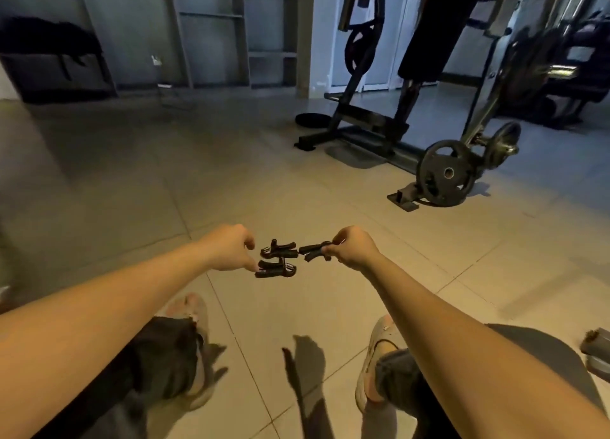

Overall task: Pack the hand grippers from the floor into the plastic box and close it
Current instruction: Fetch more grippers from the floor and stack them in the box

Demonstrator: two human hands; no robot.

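Three black hand grippers are seen close together on the pale tiled floor (132, 191), ahead of the person's feet and between the two outstretched hands. The far gripper (279, 251) and the near gripper (275, 269) are laid side by side, almost touching. The third gripper (313, 250) is set just to their right, its left end close to the far one. This third gripper is pinched at its right end by the curled fingers and thumb of the right hand (355, 249); whether it is clear of the floor cannot be told. The left end of the near gripper is touched by a fingertip of the left hand (231, 252), whose thumb is held near the far one; whether anything is truly grasped there cannot be told. Nearer the camera, two pale shoes (379, 339) and dark trousers (158, 356) are seen. Farther off, a weight plate (445, 174) is mounted on a machine frame (363, 125), and grey shelving (211, 32) is ranged along the back wall.
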